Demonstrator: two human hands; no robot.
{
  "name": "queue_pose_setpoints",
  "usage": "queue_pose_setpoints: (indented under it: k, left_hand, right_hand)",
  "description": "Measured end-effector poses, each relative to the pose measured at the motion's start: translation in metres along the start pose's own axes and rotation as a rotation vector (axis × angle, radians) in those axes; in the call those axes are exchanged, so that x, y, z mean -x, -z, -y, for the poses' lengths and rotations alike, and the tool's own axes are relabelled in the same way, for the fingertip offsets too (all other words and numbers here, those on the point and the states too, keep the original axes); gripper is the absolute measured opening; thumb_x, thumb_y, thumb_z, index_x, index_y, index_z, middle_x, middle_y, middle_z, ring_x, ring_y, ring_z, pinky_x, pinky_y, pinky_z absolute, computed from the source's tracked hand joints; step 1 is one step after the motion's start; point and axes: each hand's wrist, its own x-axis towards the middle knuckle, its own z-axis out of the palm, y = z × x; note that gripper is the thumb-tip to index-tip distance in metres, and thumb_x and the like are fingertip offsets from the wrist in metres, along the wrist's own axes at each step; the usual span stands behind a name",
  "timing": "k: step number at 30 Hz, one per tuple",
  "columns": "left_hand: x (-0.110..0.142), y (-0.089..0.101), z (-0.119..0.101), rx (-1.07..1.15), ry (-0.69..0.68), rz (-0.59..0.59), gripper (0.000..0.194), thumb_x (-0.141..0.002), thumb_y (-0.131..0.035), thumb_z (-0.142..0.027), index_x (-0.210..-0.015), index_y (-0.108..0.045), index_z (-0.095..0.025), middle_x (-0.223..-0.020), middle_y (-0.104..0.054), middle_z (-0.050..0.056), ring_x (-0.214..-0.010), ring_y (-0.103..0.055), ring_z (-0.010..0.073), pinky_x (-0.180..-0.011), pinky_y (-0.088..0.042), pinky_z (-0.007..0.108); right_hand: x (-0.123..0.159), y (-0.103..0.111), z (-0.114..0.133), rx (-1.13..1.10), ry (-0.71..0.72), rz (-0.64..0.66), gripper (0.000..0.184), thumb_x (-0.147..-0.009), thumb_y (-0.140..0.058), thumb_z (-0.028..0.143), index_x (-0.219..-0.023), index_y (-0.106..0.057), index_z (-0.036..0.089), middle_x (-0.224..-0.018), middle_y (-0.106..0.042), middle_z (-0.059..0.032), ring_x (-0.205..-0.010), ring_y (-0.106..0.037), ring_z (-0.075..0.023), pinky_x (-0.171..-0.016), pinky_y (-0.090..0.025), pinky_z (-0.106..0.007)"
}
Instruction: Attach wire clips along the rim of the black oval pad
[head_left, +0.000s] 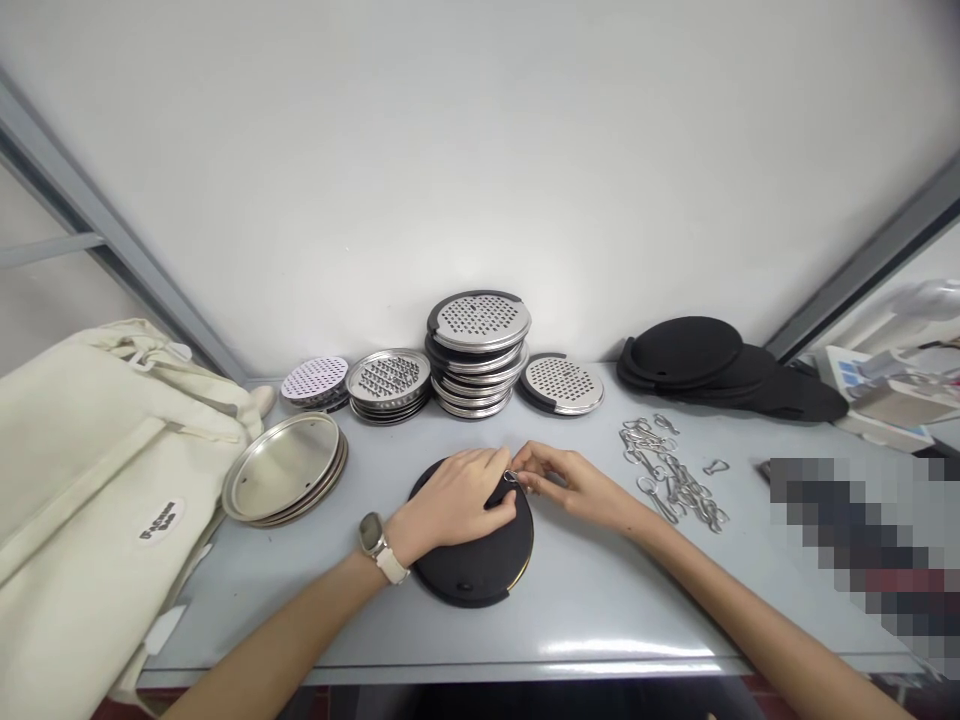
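A round black disc point(480, 560), with a metal rim showing at its lower right, lies on the table in front of me. Spread across its upper part, my left hand point(461, 500) grips the disc, thumb on top and fingers at the far edge. At that far right edge my right hand point(551, 475) pinches a small metal snap hook point(511, 476) between thumb and fingertips. The hook touches or nearly touches the disc; whether it passes through a hole is hidden. A pile of similar metal snap hooks point(667, 475) lies to the right.
Along the wall stand a tall stack of round graters point(480, 325), shorter grater stacks point(390, 380) and a single grater point(562, 383). Black discs point(686, 350) are piled back right. Shallow metal plates point(285, 465) and a cream cloth bag point(90, 480) occupy the left.
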Motion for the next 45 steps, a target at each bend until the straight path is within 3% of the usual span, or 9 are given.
queue_pose_setpoints:
  k: [6, 13, 19, 31, 45]
  left_hand:
    - [0.0015, -0.0006, 0.0009, -0.057, -0.014, 0.012, 0.007, -0.089, -0.046, -0.026, -0.086, -0.046, -0.019, -0.08, -0.053, 0.002, -0.075, -0.053, 0.0183, -0.066, -0.04, 0.031]
    - [0.0004, 0.0016, 0.0001, -0.063, -0.009, 0.039, 0.007, -0.089, -0.046, -0.025, -0.086, -0.046, -0.018, -0.082, -0.053, 0.002, -0.076, -0.052, 0.0173, -0.067, -0.04, 0.029]
    - [-0.0007, 0.0027, -0.0003, -0.045, -0.01, 0.041, 0.007, -0.088, -0.048, -0.025, -0.087, -0.045, -0.018, -0.084, -0.054, 0.002, -0.077, -0.052, 0.0174, -0.068, -0.041, 0.029]
    - [-0.0009, 0.0021, 0.0004, -0.047, -0.008, 0.05, 0.009, -0.09, -0.047, -0.026, -0.085, -0.046, -0.018, -0.082, -0.054, 0.002, -0.076, -0.051, 0.0173, -0.069, -0.041, 0.029]
    - [-0.0017, 0.0028, 0.0004, -0.052, -0.021, 0.051, 0.007, -0.088, -0.048, -0.023, -0.085, -0.045, -0.019, -0.079, -0.052, 0.001, -0.074, -0.051, 0.0165, -0.066, -0.038, 0.028]
  right_hand:
    - [0.001, 0.0, -0.0023, 0.005, -0.023, 0.012, 0.019, -0.094, -0.045, 0.037, -0.092, -0.053, 0.019, -0.07, -0.053, 0.0026, -0.062, -0.045, -0.0117, -0.058, -0.037, -0.023]
    - [0.002, 0.0006, -0.0023, 0.07, -0.019, 0.054, 0.003, -0.088, -0.047, 0.02, -0.088, -0.05, 0.019, -0.069, -0.049, 0.004, -0.057, -0.039, -0.0099, -0.055, -0.034, -0.022]
    - [0.0028, 0.0008, -0.0033, 0.072, -0.022, 0.08, 0.007, -0.086, -0.043, 0.015, -0.081, -0.047, 0.019, -0.065, -0.045, 0.005, -0.057, -0.037, -0.0097, -0.054, -0.032, -0.022]
    - [0.0014, 0.0004, -0.0023, 0.18, -0.004, 0.071, 0.025, -0.092, -0.04, 0.026, -0.068, -0.037, 0.02, -0.058, -0.034, 0.0069, -0.054, -0.029, -0.009, -0.051, -0.026, -0.022]
    - [0.0034, -0.0005, -0.0068, 0.149, -0.017, 0.104, 0.025, -0.09, -0.043, 0.028, -0.067, -0.035, 0.02, -0.058, -0.032, 0.0074, -0.054, -0.027, -0.0086, -0.049, -0.025, -0.021]
